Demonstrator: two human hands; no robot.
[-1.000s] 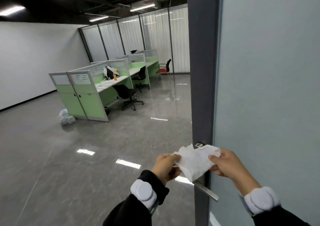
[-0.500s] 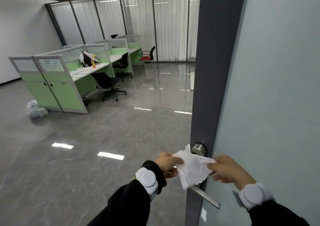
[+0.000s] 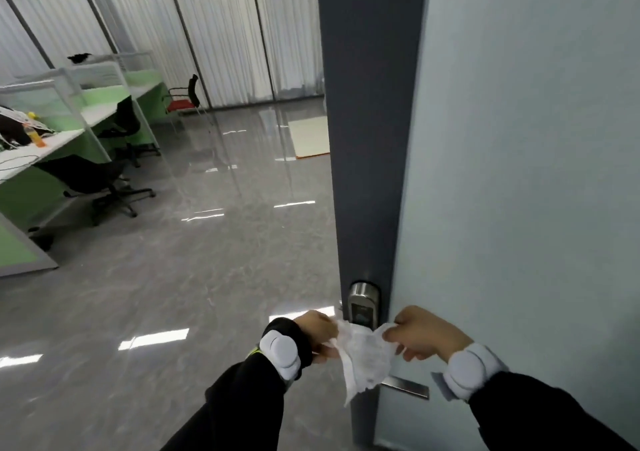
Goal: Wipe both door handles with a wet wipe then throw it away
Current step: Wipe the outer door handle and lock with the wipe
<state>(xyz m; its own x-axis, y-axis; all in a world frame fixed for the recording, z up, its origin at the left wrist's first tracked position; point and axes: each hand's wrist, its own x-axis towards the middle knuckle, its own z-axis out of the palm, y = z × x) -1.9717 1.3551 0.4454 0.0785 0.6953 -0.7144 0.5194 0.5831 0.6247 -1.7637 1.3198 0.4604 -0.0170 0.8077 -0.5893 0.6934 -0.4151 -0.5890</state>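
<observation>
A white wet wipe (image 3: 363,357) hangs spread between my two hands, just in front of the door's lock. My left hand (image 3: 317,334) pinches its left edge and my right hand (image 3: 420,334) pinches its right edge. Behind the wipe, a silver lock plate (image 3: 362,300) sits on the dark grey door edge (image 3: 367,139). The silver lever handle (image 3: 407,386) sticks out to the right below the wipe, its inner part hidden by the wipe. The handle on the door's other side is not visible.
The frosted door panel (image 3: 519,173) fills the right side. To the left lies a glossy grey floor (image 3: 173,277) with green desk cubicles (image 3: 52,132), black office chairs (image 3: 100,180), a red-seated chair (image 3: 181,102) and a pale mat (image 3: 310,137).
The view has swung right and closer to the door, showing the lock plate. Both hands have kept hold of the wipe, stretched in front of the handle.
</observation>
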